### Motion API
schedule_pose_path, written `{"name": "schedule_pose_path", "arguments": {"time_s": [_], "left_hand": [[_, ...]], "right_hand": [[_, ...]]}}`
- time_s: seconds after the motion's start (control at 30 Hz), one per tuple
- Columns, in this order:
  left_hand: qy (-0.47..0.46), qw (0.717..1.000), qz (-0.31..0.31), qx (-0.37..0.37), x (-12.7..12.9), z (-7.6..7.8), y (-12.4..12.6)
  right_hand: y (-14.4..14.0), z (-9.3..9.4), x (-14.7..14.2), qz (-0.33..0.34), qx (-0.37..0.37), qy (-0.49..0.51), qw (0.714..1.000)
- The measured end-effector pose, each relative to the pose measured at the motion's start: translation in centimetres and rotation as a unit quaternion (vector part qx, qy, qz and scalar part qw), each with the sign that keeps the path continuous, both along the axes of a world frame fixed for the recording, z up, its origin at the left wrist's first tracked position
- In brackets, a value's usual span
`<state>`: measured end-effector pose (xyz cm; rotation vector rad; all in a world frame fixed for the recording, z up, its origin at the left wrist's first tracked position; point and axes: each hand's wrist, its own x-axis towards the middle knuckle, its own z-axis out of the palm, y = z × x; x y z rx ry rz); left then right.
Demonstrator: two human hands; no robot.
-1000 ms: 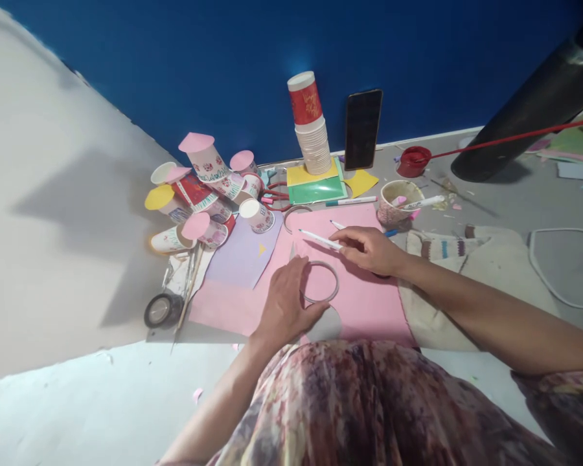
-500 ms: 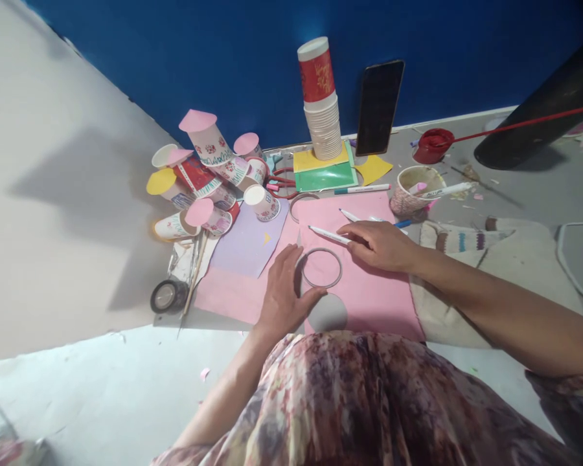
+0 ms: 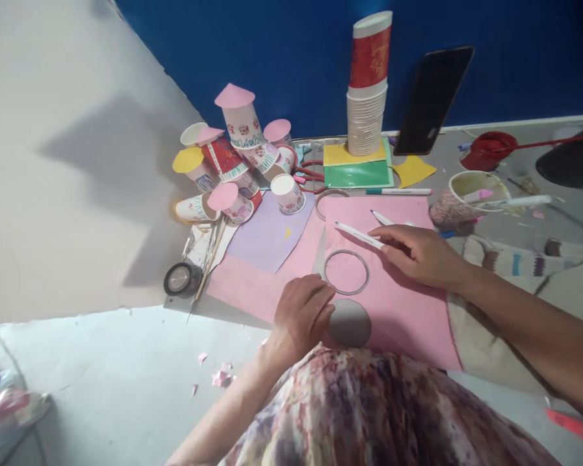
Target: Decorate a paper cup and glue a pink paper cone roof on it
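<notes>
My right hand (image 3: 418, 254) holds a white marker (image 3: 359, 234) between thumb and fingers, its dark tip pointing left over the pink paper (image 3: 412, 317). A second marker (image 3: 381, 217) lies just beyond those fingers, partly hidden. Below the marker tip, a thin round ring (image 3: 368, 272) lies flat on the paper. My left hand (image 3: 302, 312) rests on the paper at the ring's lower left, its fingers extended close together and nothing visible in them. Between that hand and my clothing is a round grey area (image 3: 350, 322), which looks like a cut-out hole.
Decorated paper cups (image 3: 243, 126) with pink and yellow tops cluster at the left. Stacked cups (image 3: 365, 123) stand behind on yellow and green packets, beside a leaning phone (image 3: 432, 100). A pen cup (image 3: 449, 204) is at right; black tape (image 3: 179, 279) sits at the left edge.
My left hand has drawn back from the ring's left side to its lower left, its fingers closer together. The marker stays in my right hand. The whole view has shifted and tilted.
</notes>
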<state>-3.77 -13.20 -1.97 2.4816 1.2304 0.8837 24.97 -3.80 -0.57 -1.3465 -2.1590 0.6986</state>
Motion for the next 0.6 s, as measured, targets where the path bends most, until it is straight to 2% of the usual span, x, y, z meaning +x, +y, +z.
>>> {"name": "schedule_pose_path", "arguments": {"time_s": [0.17,0.27,0.37,0.4,0.5,0.6], "left_hand": [[-0.026,0.999,-0.011,-0.025,0.1,0.1,-0.1],[-0.032,0.999,-0.006,-0.031,0.1,0.3,-0.2],[-0.033,0.999,-0.004,-0.023,0.2,0.4,-0.2],[-0.035,0.999,-0.003,-0.019,0.2,0.3,-0.2],[-0.038,0.999,-0.006,-0.010,0.1,0.0,-0.4],[-0.036,0.999,-0.010,0.000,0.1,-0.4,-0.5]], "right_hand": [[-0.1,0.6,0.2,-0.013,-0.080,0.073,0.994],[-0.2,0.8,0.4,-0.026,-0.128,0.073,0.989],[-0.4,0.7,1.0,-0.076,-0.170,0.057,0.981],[-0.5,0.5,1.2,-0.068,-0.196,0.038,0.977],[-1.0,0.1,1.5,-0.101,-0.211,-0.009,0.972],[-1.4,0.0,1.1,-0.142,-0.154,-0.045,0.977]]}}
